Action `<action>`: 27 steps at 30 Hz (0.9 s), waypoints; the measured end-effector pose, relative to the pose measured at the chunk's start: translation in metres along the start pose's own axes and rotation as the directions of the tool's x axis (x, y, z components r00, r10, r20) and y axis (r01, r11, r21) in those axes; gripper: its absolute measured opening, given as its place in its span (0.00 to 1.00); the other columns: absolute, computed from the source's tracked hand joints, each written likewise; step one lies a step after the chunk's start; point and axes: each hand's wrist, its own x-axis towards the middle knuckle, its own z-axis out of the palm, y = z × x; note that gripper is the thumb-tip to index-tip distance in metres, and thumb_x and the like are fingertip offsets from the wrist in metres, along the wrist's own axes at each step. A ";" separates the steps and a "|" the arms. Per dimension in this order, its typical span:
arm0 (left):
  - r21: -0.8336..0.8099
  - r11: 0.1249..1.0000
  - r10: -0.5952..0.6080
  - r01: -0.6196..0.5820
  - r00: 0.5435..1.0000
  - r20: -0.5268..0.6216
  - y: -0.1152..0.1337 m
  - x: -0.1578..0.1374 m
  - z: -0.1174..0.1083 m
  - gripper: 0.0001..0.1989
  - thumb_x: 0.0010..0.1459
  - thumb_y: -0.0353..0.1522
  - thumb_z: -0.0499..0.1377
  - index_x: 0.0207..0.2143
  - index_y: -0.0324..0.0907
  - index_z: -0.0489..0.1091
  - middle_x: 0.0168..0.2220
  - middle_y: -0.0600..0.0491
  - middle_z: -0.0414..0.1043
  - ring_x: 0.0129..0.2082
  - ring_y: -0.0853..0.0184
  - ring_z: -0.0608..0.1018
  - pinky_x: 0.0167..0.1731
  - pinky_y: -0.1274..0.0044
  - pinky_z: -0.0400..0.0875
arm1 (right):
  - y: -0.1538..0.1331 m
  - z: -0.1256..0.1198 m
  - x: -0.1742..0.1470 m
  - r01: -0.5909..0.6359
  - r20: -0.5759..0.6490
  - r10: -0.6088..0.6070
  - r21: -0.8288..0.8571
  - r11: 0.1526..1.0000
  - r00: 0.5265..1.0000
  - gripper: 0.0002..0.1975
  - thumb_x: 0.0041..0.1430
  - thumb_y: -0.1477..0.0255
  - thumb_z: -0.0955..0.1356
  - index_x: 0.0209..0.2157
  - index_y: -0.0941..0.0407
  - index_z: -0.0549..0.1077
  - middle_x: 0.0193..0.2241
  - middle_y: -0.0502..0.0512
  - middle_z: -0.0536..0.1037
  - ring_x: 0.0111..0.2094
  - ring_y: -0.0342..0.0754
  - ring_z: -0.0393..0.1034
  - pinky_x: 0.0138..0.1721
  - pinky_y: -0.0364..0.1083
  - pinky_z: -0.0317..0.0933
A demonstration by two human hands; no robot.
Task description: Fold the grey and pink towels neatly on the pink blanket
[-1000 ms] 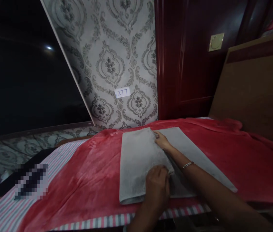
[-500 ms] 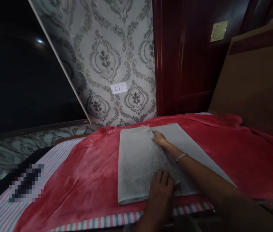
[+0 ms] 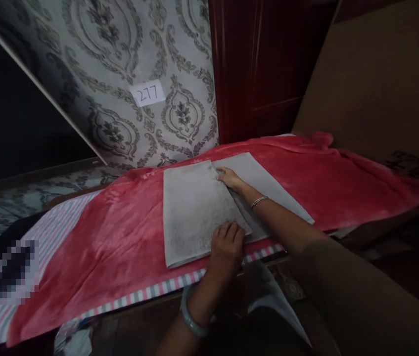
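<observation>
A piece of grey cloth [image 3: 189,212] lies folded on a red blanket, with its left part doubled over in a layer. Its lighter right part [image 3: 254,175] spreads out flat beneath the fold. At the far end of the fold's edge, my right hand [image 3: 229,178] pinches the cloth between thumb and fingers. Nearer to me, my left hand [image 3: 227,242] has its bent fingers closed at the near corner of the doubled layer; its thumb is hidden. A bracelet circles my right wrist and a pale bangle my left.
The red blanket [image 3: 120,232] covers a striped sheet [image 3: 57,222] on a bed-like surface. Behind stand a patterned wall with a paper label "277" [image 3: 149,93], a dark red door [image 3: 254,74] and a large cardboard sheet [image 3: 376,84]. A dark panel [image 3: 12,109] leans at left.
The camera view has tipped down and shifted, so the cloth and blanket sit higher and more to the left. Both hands stay at about the same places on the cloth.
</observation>
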 end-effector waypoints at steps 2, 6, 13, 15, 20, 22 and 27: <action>0.025 1.000 -0.011 0.011 1.000 0.016 0.001 0.001 0.000 0.11 0.62 0.24 0.57 0.44 0.41 0.74 0.47 0.44 0.78 0.50 0.57 0.77 0.48 0.66 0.72 | -0.002 0.000 -0.002 -0.040 -0.004 0.040 0.003 0.999 0.999 0.26 0.52 0.80 0.69 0.55 0.62 0.72 0.39 0.53 0.78 0.37 0.44 0.71 0.45 0.44 0.65; 0.012 1.000 0.011 -0.011 1.000 0.001 0.003 0.000 0.000 0.13 0.63 0.23 0.55 0.46 0.41 0.74 0.47 0.44 0.78 0.51 0.58 0.77 0.50 0.65 0.71 | -0.006 0.000 -0.006 -0.072 -0.006 0.072 0.008 0.997 0.997 0.23 0.53 0.80 0.68 0.53 0.62 0.74 0.41 0.54 0.79 0.39 0.44 0.71 0.47 0.44 0.64; 0.034 0.999 0.015 -0.014 1.000 -0.011 0.005 -0.003 0.000 0.12 0.63 0.23 0.55 0.44 0.42 0.74 0.46 0.46 0.78 0.49 0.58 0.77 0.48 0.67 0.70 | -0.010 -0.002 -0.010 -0.071 -0.011 0.071 0.019 0.997 0.997 0.23 0.53 0.76 0.70 0.53 0.62 0.74 0.42 0.55 0.79 0.41 0.46 0.71 0.49 0.44 0.63; 0.039 0.999 0.021 -0.019 0.999 -0.048 0.005 -0.003 -0.002 0.12 0.63 0.23 0.54 0.44 0.42 0.74 0.46 0.46 0.78 0.48 0.59 0.76 0.47 0.68 0.69 | -0.010 -0.003 -0.011 -0.074 -0.006 0.074 0.015 0.997 0.997 0.25 0.51 0.77 0.71 0.53 0.63 0.74 0.39 0.53 0.79 0.38 0.45 0.71 0.47 0.44 0.64; 0.067 0.998 0.022 -0.020 0.999 -0.025 0.007 -0.003 0.002 0.07 0.62 0.24 0.57 0.40 0.41 0.73 0.41 0.47 0.78 0.41 0.59 0.76 0.41 0.68 0.69 | -0.009 -0.002 -0.014 -0.077 -0.003 0.077 0.013 0.997 0.997 0.29 0.51 0.78 0.69 0.56 0.63 0.72 0.32 0.50 0.77 0.30 0.43 0.68 0.39 0.42 0.64; 0.083 0.997 0.008 -0.008 1.000 0.001 0.011 -0.005 0.008 0.07 0.60 0.24 0.59 0.39 0.41 0.73 0.40 0.46 0.77 0.40 0.58 0.75 0.40 0.68 0.70 | -0.009 -0.001 -0.015 -0.070 -0.011 0.071 0.007 0.997 0.997 0.28 0.50 0.77 0.69 0.56 0.63 0.72 0.31 0.50 0.77 0.29 0.43 0.68 0.37 0.42 0.64; -0.011 1.000 -0.012 0.013 0.998 0.054 0.013 -0.006 -0.001 0.07 0.60 0.26 0.59 0.40 0.41 0.75 0.42 0.47 0.78 0.44 0.58 0.77 0.45 0.68 0.72 | -0.010 0.000 -0.017 -0.043 -0.028 0.041 -0.043 0.998 0.999 0.26 0.51 0.73 0.71 0.54 0.62 0.74 0.31 0.50 0.77 0.31 0.44 0.69 0.38 0.43 0.65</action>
